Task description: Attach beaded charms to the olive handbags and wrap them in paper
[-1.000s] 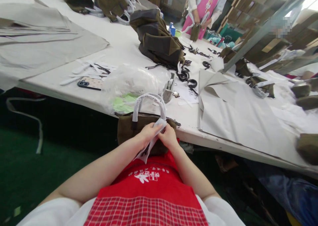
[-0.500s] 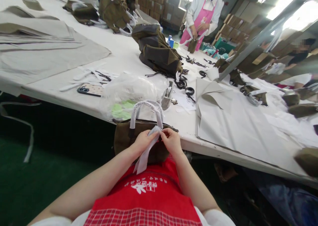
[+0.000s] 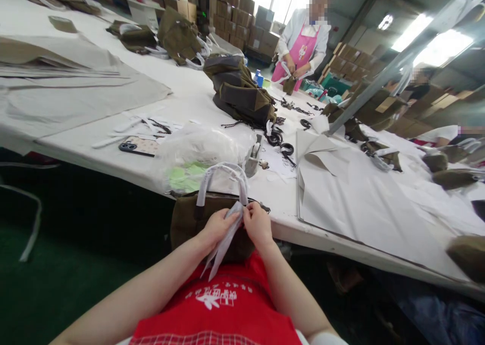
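Note:
An olive-brown handbag [image 3: 185, 218] leans at the table's edge against my red apron. Its two handles [image 3: 223, 169] stand up, wrapped in white paper. My left hand [image 3: 220, 226] is closed on a strip of white wrapping paper [image 3: 227, 239], whose loose ends hang down over the bag. My right hand [image 3: 257, 224] pinches at the base of the nearer handle, beside the strip's upper end. Both hands nearly meet there. What exactly the right fingertips grip is too small to make out.
Behind the bag lie crumpled clear plastic [image 3: 204, 145], a tape dispenser [image 3: 253, 155] and a phone [image 3: 139, 146]. A dark backpack [image 3: 242, 92] sits farther back. Grey-white sheets [image 3: 352, 183] cover the right side. Across the table a person in a pink apron [image 3: 301, 52] handles a small pouch.
The view has tilted up slightly, so the far side shows more. Both hands stay at the handle's base; the strip's hanging ends have shifted and spread a little.

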A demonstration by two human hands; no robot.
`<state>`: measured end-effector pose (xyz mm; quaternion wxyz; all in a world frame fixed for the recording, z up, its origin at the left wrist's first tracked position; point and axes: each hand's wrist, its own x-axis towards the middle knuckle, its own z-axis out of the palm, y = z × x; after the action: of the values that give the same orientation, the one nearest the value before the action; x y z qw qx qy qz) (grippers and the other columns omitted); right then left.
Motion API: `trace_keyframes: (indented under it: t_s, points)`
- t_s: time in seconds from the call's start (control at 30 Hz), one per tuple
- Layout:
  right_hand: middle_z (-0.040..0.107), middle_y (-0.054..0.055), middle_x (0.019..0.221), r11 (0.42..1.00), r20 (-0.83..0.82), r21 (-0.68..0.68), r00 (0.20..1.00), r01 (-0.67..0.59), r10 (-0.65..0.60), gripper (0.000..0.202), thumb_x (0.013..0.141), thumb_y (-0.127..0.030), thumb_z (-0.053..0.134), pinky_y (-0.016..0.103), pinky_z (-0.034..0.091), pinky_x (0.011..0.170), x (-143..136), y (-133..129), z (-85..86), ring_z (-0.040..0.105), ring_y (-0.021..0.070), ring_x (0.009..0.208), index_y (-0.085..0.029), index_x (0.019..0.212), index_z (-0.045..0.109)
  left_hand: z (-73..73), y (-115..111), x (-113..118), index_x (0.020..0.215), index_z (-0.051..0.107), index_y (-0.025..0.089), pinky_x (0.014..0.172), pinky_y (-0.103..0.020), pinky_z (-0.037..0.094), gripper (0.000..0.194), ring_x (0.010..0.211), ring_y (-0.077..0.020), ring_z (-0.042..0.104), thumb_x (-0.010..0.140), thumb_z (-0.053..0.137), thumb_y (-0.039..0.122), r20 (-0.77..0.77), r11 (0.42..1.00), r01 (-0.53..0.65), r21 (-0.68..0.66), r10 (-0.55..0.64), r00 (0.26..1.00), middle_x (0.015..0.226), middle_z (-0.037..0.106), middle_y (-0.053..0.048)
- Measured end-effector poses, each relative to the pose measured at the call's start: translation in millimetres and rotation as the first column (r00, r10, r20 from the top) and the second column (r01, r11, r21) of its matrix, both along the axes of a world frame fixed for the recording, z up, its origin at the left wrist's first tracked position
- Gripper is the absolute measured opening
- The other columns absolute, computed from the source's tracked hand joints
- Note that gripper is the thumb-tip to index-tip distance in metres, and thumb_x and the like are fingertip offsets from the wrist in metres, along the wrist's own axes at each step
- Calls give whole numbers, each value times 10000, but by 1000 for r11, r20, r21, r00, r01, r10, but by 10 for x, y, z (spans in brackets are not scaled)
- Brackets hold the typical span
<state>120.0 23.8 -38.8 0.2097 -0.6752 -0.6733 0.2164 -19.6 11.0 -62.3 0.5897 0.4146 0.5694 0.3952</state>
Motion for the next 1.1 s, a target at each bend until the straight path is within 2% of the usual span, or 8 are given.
trace_keyframes:
  t_s: [0.1,0.2,0.3,0.43,0.63,0.77,0.93,1.1]
  points:
    - [652,2,602,1000,-132,2,991,-12,13,139,888,-324,537,263,420,604,74,2,38,632,182,609,-204,830,579,-3,-12,8,837,686,120,599,-270,449,487,658,-199,626,692,667,584,45,1000,8,-27,-7,999,717,706,-58]
    - [641,-16,601,989,-253,141,967,40,-3,195,890,-392,535,251,423,589,200,143,173,609,162,574,-206,881,591,-26,-7,7,873,682,110,610,-286,480,509,681,-224,663,691,673,586,105,997,16,-70,-9,994,726,726,-90]
    - [682,19,764,945,-284,311,959,101,-9,251,893,-410,508,255,438,627,313,527,314,585,143,597,-195,945,626,-70,5,-2,874,677,110,602,-288,486,506,671,-228,674,679,699,576,153,994,8,-105,8,988,711,729,-94]
    - [696,64,967,959,-305,260,952,116,-33,269,828,-384,554,286,454,749,339,1247,329,581,146,678,-186,952,687,-161,28,-25,866,676,114,596,-282,475,520,654,-219,673,688,685,603,142,995,18,-101,-3,990,713,733,-92]
    - [625,-2,552,973,-422,157,902,169,-89,265,759,-399,574,255,440,600,141,1907,116,588,164,590,-190,627,670,-250,65,-49,818,675,125,571,-279,453,599,613,-211,655,621,686,691,121,996,25,-91,-14,992,671,718,-71]
    - [671,28,625,960,-509,152,851,236,-129,267,735,-398,583,249,457,583,28,1967,53,603,165,602,-157,724,697,-263,76,-48,824,679,121,568,-279,455,639,597,-202,645,577,701,710,141,995,21,-95,-7,990,655,707,-59]
    - [713,82,891,935,-525,216,841,280,-131,269,708,-428,633,272,485,729,48,1792,13,625,186,786,-171,743,704,-275,71,-52,827,682,125,573,-275,458,626,610,-199,650,574,714,697,162,994,17,-104,0,987,670,716,-57]
    - [669,28,655,948,-496,164,854,273,-160,235,736,-406,596,263,476,601,32,1622,-91,605,170,624,-191,661,652,-210,75,-47,812,679,130,561,-276,462,586,597,-205,655,590,720,670,172,994,20,-106,-1,985,644,716,-61]
